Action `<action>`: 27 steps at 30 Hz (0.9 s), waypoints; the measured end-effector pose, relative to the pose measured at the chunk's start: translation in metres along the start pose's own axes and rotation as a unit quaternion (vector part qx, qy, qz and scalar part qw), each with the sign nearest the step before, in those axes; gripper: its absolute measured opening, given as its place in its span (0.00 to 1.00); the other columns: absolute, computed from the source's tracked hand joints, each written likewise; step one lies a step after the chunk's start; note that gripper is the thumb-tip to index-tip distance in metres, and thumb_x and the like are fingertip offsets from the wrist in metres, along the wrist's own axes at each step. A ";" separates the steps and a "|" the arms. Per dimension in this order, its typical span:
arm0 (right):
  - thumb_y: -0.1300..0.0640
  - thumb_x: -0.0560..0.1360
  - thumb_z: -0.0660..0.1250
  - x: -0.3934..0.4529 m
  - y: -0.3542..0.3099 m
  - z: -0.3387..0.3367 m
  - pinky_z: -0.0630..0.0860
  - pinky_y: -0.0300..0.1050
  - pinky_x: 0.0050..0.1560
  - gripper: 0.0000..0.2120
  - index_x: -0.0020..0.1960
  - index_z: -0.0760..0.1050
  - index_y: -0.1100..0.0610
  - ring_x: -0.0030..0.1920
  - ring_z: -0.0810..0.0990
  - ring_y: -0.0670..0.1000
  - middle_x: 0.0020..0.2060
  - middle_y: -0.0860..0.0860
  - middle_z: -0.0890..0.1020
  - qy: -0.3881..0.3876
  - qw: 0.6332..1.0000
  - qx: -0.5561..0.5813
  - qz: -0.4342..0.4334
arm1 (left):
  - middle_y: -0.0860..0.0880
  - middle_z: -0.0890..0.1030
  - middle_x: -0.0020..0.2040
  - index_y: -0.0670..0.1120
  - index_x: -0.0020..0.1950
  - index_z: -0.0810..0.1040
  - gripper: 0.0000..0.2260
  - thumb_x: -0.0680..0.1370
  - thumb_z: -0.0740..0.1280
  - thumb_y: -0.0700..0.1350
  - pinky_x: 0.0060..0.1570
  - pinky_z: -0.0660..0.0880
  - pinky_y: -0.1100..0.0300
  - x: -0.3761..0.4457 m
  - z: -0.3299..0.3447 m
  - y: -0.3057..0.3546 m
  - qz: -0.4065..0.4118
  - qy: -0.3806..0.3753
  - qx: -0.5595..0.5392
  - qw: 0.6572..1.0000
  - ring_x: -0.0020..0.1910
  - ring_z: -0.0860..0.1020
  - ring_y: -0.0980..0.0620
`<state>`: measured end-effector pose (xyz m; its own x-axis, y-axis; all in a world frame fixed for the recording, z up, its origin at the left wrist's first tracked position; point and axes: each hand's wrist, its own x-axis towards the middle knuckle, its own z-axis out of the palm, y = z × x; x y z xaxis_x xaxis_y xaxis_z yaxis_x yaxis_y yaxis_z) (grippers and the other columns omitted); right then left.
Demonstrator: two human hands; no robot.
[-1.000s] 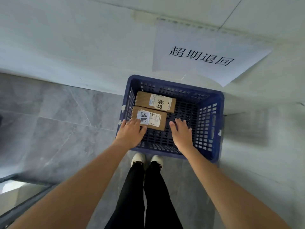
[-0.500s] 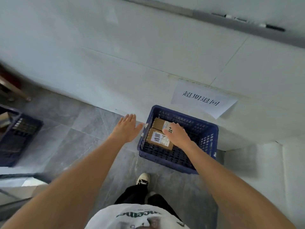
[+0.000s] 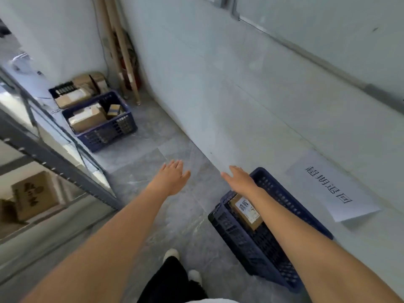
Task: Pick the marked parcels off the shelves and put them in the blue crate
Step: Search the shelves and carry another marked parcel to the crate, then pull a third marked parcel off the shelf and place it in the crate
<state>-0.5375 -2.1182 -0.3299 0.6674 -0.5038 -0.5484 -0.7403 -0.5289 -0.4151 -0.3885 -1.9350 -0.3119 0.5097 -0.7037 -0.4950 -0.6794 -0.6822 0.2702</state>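
The blue crate [image 3: 238, 241] stands on the grey floor against the wall at the lower right. Inside it lies a brown parcel [image 3: 246, 212] with a white marked label; my right forearm hides the rest of the crate's inside. My right hand [image 3: 239, 179] hovers above the crate's far corner, fingers straight and empty. My left hand [image 3: 172, 177] is stretched out over the bare floor to the left of the crate, fingers straight, holding nothing.
A metal shelf rack [image 3: 50, 158] runs along the left, with a cardboard box [image 3: 35, 194] on a low shelf. Two more blue crates [image 3: 102, 125] with boxes stand in the far corner. A paper sign [image 3: 332, 186] hangs on the wall. Poles [image 3: 122, 49] lean in the corner.
Both hands have lifted out of the blue crate, empty. The view has swung left and up from the crate toward the corner and the shelf rack.
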 end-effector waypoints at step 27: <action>0.40 0.81 0.55 -0.145 -0.582 0.325 0.69 0.52 0.68 0.25 0.71 0.67 0.54 0.67 0.72 0.55 0.71 0.53 0.71 -0.181 0.877 -0.198 -0.399 | 0.35 0.55 0.76 0.40 0.75 0.59 0.22 0.81 0.59 0.40 0.73 0.59 0.43 -0.490 0.014 -0.500 -0.448 0.155 -0.033 0.880 0.76 0.56 0.36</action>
<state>-0.2300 -1.5158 -0.2447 0.8378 0.3460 -0.4223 0.0842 -0.8462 -0.5262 -0.3057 -1.2461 -0.2164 0.9516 0.1086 -0.2874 0.0948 -0.9936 -0.0614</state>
